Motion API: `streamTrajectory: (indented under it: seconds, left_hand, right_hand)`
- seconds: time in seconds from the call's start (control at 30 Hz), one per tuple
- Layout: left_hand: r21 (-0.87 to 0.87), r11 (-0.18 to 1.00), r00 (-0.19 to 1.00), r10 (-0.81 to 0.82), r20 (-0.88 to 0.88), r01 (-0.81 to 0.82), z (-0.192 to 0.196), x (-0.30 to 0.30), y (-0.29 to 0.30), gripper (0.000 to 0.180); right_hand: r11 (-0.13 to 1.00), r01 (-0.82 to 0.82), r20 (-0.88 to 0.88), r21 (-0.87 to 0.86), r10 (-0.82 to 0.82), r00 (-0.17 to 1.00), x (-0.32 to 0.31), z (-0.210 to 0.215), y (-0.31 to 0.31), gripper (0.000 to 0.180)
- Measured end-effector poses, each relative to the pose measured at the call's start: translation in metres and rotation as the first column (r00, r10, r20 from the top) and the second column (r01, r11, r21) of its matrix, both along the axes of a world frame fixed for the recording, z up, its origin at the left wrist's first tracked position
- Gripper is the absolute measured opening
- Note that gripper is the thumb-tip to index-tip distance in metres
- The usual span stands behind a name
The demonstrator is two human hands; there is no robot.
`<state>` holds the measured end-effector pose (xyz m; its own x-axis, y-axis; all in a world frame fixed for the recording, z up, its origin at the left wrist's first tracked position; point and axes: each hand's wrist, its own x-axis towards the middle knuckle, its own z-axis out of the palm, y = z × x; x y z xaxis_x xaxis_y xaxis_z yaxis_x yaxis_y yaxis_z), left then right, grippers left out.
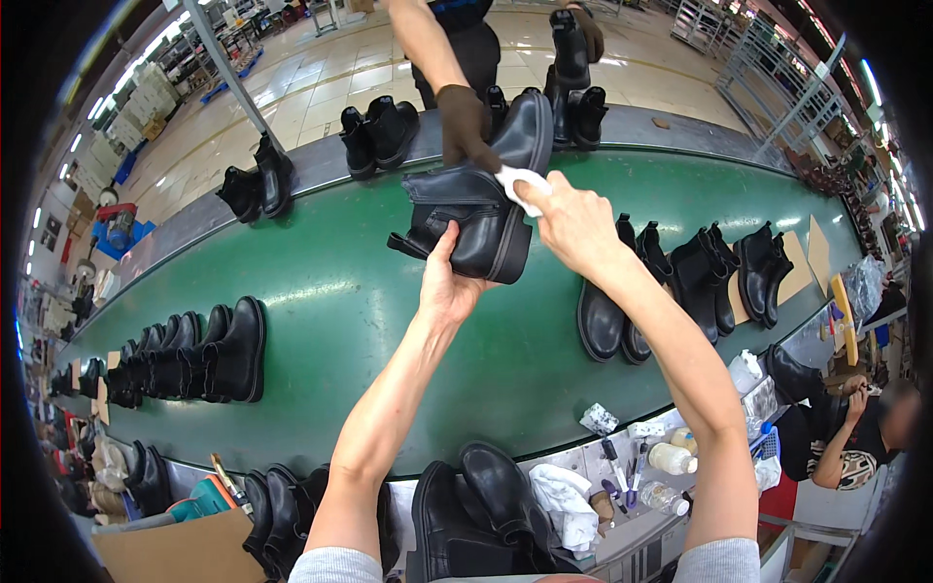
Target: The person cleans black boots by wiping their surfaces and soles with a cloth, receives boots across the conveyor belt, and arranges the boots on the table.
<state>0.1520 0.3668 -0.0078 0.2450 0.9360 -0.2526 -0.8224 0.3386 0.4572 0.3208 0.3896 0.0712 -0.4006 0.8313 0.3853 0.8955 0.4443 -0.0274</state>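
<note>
Fingers of both bare hands work on one black leather ankle boot [473, 219] held up over the green conveyor belt [369, 321].

Left hand [449, 282] grips the boot from below, thumb up against its side and fingers curled around the shaft. Right hand [575, 222] pinches a small white cloth [519, 187] narrowly against the boot's sole edge. Across the belt, another person's brown-gloved hand [465, 124] rests on the boot's upper. Pairs of black boots [680, 282] stand on the belt just right of the right forearm.
</note>
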Motion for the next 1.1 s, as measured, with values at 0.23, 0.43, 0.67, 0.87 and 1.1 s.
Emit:
streamTrajectory:
  seconds: [0.23,0.43,0.67,0.87,1.1]
  left_hand:
    - [-0.018,1.0,1.0,-0.005,-0.004,0.005,-0.004,-0.008,0.0,0.049]
    - [-0.115,0.993,0.997,0.047,0.059,-0.04,-0.007,-0.036,0.011,0.049]
    - [0.047,0.861,0.794,0.488,-0.364,-0.507,-0.037,-0.106,0.078,0.056]
    - [-0.364,0.804,0.547,-0.058,-0.835,-0.47,-0.142,-0.3,0.099,0.049]
    - [-0.365,0.929,0.318,-0.332,-0.888,-0.051,-0.108,-0.169,-0.043,0.075]
  right_hand:
    - [0.999,0.031,0.02,-0.012,-0.031,0.999,-0.001,-0.004,0.007,0.04]
    - [0.967,0.253,-0.107,0.001,-0.252,0.962,0.02,0.019,0.011,0.043]
    - [0.851,0.403,-0.229,-0.337,-0.489,0.842,0.163,0.036,-0.142,0.038]
    - [0.743,0.426,-0.478,-0.516,-0.662,0.577,0.172,0.046,-0.267,0.03]
    - [0.497,0.558,0.159,-0.664,-0.635,0.756,0.119,-0.079,-0.349,0.05]
